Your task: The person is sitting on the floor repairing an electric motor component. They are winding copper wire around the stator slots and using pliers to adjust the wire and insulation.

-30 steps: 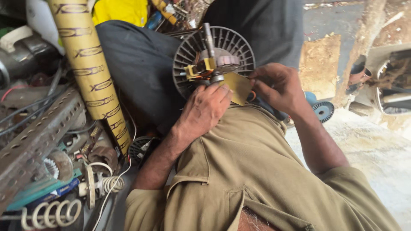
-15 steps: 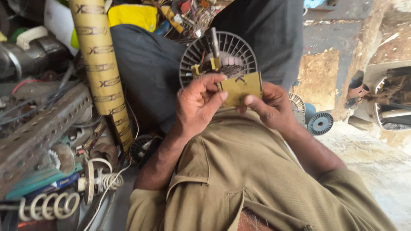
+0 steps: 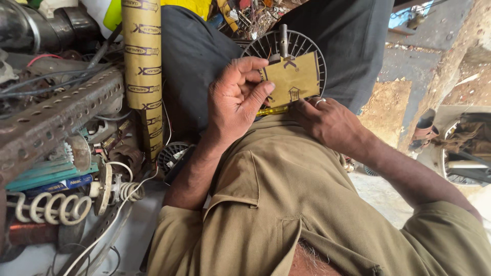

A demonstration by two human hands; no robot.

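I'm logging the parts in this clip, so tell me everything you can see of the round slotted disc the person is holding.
The round slotted disc is dark grey, apparently plastic or metal, with radial fins running out to a rim. A metal shaft stands out of its centre. It is held on edge above the person's lap, its face to the camera. A brown paper piece covers its lower middle. The left hand pinches that paper at the disc's left edge; the right hand lies at its lower rim.

Pale floor [image 3: 130,240] at seven o'clock, cluttered with a perforated rusty angle bar [image 3: 56,115], coiled white spring [image 3: 46,207], loose white wire [image 3: 110,225], small black fan wheel [image 3: 171,155], tall brown cardboard tube [image 3: 142,66] upright at eleven o'clock, bare concrete at four o'clock
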